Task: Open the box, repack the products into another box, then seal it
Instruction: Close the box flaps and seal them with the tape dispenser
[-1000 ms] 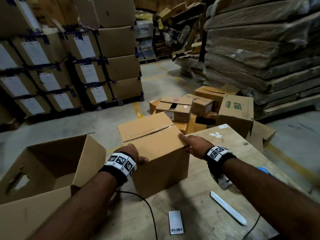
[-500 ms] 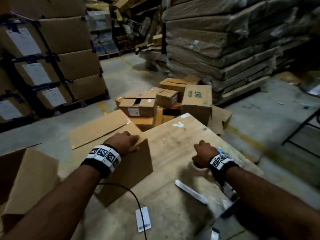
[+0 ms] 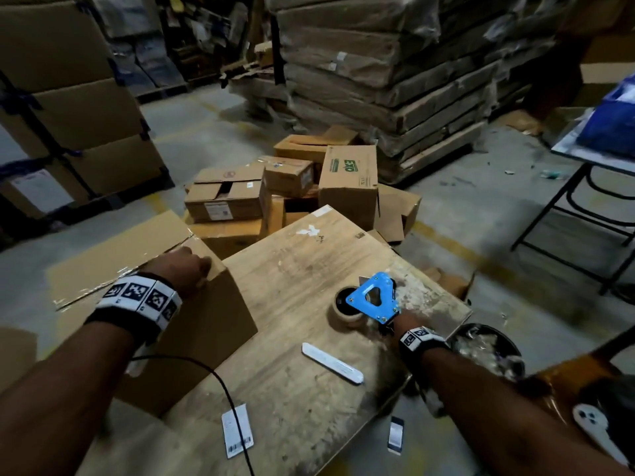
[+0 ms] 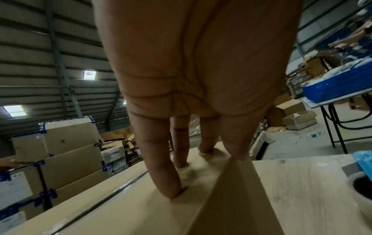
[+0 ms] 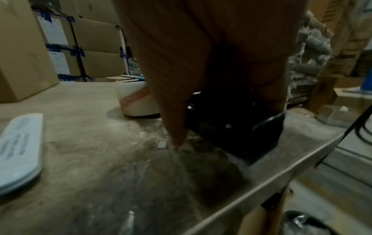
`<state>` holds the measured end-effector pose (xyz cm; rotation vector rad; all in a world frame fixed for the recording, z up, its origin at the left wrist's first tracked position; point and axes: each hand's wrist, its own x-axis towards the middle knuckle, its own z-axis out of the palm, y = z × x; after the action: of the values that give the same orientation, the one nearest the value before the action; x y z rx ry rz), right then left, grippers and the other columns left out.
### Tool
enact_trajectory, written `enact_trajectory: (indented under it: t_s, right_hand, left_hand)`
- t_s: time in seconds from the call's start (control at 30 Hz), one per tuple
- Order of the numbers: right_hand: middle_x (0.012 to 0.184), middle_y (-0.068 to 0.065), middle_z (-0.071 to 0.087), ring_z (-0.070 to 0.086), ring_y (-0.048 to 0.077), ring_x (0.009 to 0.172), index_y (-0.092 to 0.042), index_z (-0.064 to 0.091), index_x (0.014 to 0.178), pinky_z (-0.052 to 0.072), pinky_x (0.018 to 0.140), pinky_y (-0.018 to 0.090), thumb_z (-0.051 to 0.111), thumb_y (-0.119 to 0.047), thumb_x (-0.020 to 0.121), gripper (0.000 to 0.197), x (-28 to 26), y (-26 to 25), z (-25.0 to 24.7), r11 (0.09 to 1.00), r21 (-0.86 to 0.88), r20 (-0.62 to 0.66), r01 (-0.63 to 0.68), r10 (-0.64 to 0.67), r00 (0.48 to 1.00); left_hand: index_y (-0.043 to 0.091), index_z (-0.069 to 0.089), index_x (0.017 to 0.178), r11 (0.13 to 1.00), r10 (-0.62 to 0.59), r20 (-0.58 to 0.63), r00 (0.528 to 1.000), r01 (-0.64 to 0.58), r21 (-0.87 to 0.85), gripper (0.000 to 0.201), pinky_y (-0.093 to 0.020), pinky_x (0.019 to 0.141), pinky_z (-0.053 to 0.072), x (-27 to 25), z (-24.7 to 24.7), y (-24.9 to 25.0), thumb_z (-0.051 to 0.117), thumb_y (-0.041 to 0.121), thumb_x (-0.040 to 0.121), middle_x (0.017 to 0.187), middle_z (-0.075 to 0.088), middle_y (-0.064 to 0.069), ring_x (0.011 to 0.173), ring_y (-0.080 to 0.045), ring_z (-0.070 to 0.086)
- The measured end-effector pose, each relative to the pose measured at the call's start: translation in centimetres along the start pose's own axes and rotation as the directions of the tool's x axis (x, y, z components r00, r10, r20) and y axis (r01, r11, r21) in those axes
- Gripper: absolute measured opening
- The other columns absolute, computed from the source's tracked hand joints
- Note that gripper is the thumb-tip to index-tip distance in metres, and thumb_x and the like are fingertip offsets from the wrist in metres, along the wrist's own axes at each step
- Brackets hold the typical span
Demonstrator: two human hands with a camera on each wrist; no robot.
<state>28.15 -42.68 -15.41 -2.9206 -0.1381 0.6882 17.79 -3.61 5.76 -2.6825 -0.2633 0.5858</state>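
Observation:
A closed brown cardboard box (image 3: 192, 324) stands on the left part of the wooden table (image 3: 292, 389). My left hand (image 3: 185, 266) presses on its top near the far right corner. In the left wrist view the straight fingers (image 4: 161, 174) push the box top (image 4: 120, 206) down. My right hand (image 3: 403, 321) grips the black handle (image 5: 231, 127) of a blue tape dispenser (image 3: 372, 297) near the table's right edge. Its tape roll (image 5: 136, 101) rests on the table.
A white flat strip (image 3: 331, 362) and a barcode label (image 3: 237, 429) lie on the table near me. A dark bin of plastic scraps (image 3: 488, 348) stands beside the table's right edge. Several cartons (image 3: 285, 190) are piled on the floor beyond the table.
My right hand left the box, moved right and took hold of the tape dispenser. The left hand stays on the box top. The head view has swung right.

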Motion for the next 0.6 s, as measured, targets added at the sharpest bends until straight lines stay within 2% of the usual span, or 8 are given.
enact_trajectory:
  t_s: [0.07, 0.13, 0.2, 0.3, 0.37, 0.47, 0.53, 0.6]
  right_hand:
    - [0.120, 0.014, 0.064, 0.060, 0.030, 0.112, -0.013, 0.066, 0.115, 0.047, 0.091, 0.034, 0.059, -0.025, 0.087, 0.031, 1.1, 0.0, 0.6, 0.998, 0.056, 0.031, -0.001, -0.001, 1.000]
    - [0.117, 0.013, 0.065, 0.062, 0.030, 0.108, -0.016, 0.067, 0.112, 0.048, 0.090, 0.035, 0.060, -0.024, 0.086, 0.028, 1.5, -0.7, -0.2, 0.992, 0.124, 0.004, 0.003, -0.004, 1.000]
    - [0.113, 0.010, 0.064, 0.063, 0.031, 0.106, -0.022, 0.063, 0.109, 0.049, 0.089, 0.037, 0.063, -0.028, 0.083, 0.027, 1.0, -2.3, -1.8, 0.985, 0.164, -0.064, 0.054, -0.044, 0.997]
    - [0.113, 0.008, 0.061, 0.061, 0.033, 0.108, -0.019, 0.050, 0.114, 0.049, 0.087, 0.040, 0.065, -0.023, 0.075, 0.042, -0.4, -6.0, -4.5, 0.969, 0.156, -0.201, 0.192, -0.159, 0.967]
    - [0.109, 0.009, 0.062, 0.062, 0.035, 0.103, -0.018, 0.048, 0.114, 0.052, 0.082, 0.041, 0.060, -0.028, 0.069, 0.048, -1.3, -9.4, -6.3, 0.906, 0.224, -0.277, 0.359, -0.294, 0.915]
    - [0.107, 0.010, 0.063, 0.061, 0.035, 0.099, -0.016, 0.049, 0.117, 0.053, 0.079, 0.041, 0.051, -0.032, 0.065, 0.055, -3.0, -14.2, -8.6, 0.747, 0.327, -0.334, 0.579, -0.482, 0.810]
    - [0.099, 0.003, 0.062, 0.061, 0.027, 0.093, -0.021, 0.058, 0.114, 0.052, 0.078, 0.034, 0.051, -0.028, 0.066, 0.048, -4.6, -17.3, -10.0, 0.635, 0.379, -0.353, 0.673, -0.573, 0.739]
    - [0.080, -0.008, 0.056, 0.057, 0.017, 0.078, -0.024, 0.066, 0.103, 0.049, 0.071, 0.028, 0.052, -0.025, 0.067, 0.039, -6.2, -20.0, -11.0, 0.532, 0.422, -0.368, 0.734, -0.639, 0.675]
  left_hand:
    - [0.025, 0.035, 0.142, 0.999, -0.033, 0.020, 0.999, 0.033, 0.002, 0.048, -0.034, 0.086, 0.052, 0.0, 0.5, 0.5, 0.043, 0.042, 0.098, 0.124, 0.046, -0.010, 0.107, -0.026, 0.055]
    - [0.024, 0.027, 0.146, 0.998, -0.069, 0.031, 0.997, 0.070, -0.009, 0.055, -0.034, 0.086, 0.052, -0.1, 0.7, 1.0, 0.044, 0.043, 0.097, 0.129, 0.043, -0.011, 0.111, -0.028, 0.054]
    - [0.023, 0.025, 0.147, 0.995, -0.095, 0.028, 0.995, 0.096, -0.034, 0.057, -0.035, 0.085, 0.052, -0.3, 0.7, 1.5, 0.045, 0.043, 0.097, 0.131, 0.042, -0.010, 0.113, -0.029, 0.054]
    - [0.024, 0.024, 0.148, 0.991, -0.117, 0.016, 0.993, 0.118, -0.058, 0.058, -0.036, 0.088, 0.052, -0.6, 0.7, 1.7, 0.046, 0.042, 0.097, 0.132, 0.043, -0.010, 0.113, -0.028, 0.054]
    - [0.026, 0.025, 0.148, 0.991, -0.114, 0.010, 0.993, 0.114, -0.076, 0.057, -0.036, 0.089, 0.052, -0.7, 0.5, 1.5, 0.045, 0.043, 0.097, 0.131, 0.043, -0.009, 0.113, -0.028, 0.053]
    - [0.030, 0.031, 0.145, 0.988, -0.083, -0.009, 0.996, 0.082, -0.133, 0.052, -0.038, 0.088, 0.051, -1.2, 0.6, 0.8, 0.040, 0.049, 0.097, 0.129, 0.046, -0.008, 0.111, -0.029, 0.055]
    - [0.035, 0.040, 0.139, 0.978, -0.085, -0.069, 0.994, 0.070, -0.197, 0.046, -0.039, 0.086, 0.052, -1.6, 1.0, 0.2, 0.039, 0.052, 0.096, 0.124, 0.050, -0.006, 0.107, -0.028, 0.057]
    - [0.035, 0.050, 0.133, 0.953, -0.101, -0.100, 0.990, 0.067, -0.296, 0.042, -0.036, 0.086, 0.051, -1.9, 1.5, -0.8, 0.048, 0.048, 0.093, 0.119, 0.055, -0.002, 0.104, -0.024, 0.058]
